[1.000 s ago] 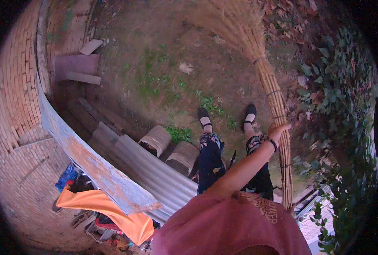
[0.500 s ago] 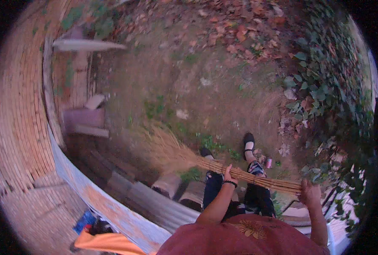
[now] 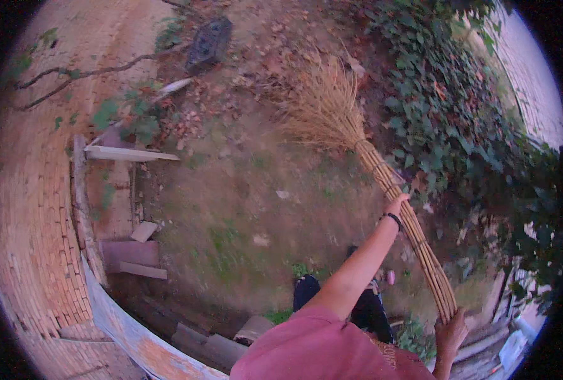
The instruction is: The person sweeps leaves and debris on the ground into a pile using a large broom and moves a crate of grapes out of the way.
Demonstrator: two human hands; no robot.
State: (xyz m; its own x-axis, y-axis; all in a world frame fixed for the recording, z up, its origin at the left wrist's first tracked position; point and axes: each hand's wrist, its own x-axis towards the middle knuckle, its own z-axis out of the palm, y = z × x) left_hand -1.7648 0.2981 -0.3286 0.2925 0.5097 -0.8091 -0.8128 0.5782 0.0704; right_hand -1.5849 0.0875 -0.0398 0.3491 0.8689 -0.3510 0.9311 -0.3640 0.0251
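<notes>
A long twig broom [image 3: 414, 225] slants across the right half of the view, its bound handle toward me and its bushy straw head [image 3: 324, 104] far ahead. My left hand [image 3: 398, 205], with a dark beaded bracelet at the wrist, is closed round the upper handle just below the bindings. Close to my body, my right hand [image 3: 452, 329] grips the butt end. The bristles reach over the ground beside dry leaves; whether they touch it I cannot tell.
A brick wall [image 3: 37, 240] runs along the left, with boards [image 3: 132, 153] and a light panel [image 3: 142, 339] before it. Leafy vines [image 3: 446, 107] hang on the right. A dark block [image 3: 209, 43] lies at the far left, fallen leaves [image 3: 196, 111] near it. A small can [image 3: 391, 277] lies by my legs.
The broom has swung from nearly level across my legs, head to the left, to pointing far ahead and right. My left arm has stretched forward. The view has shifted toward farther ground.
</notes>
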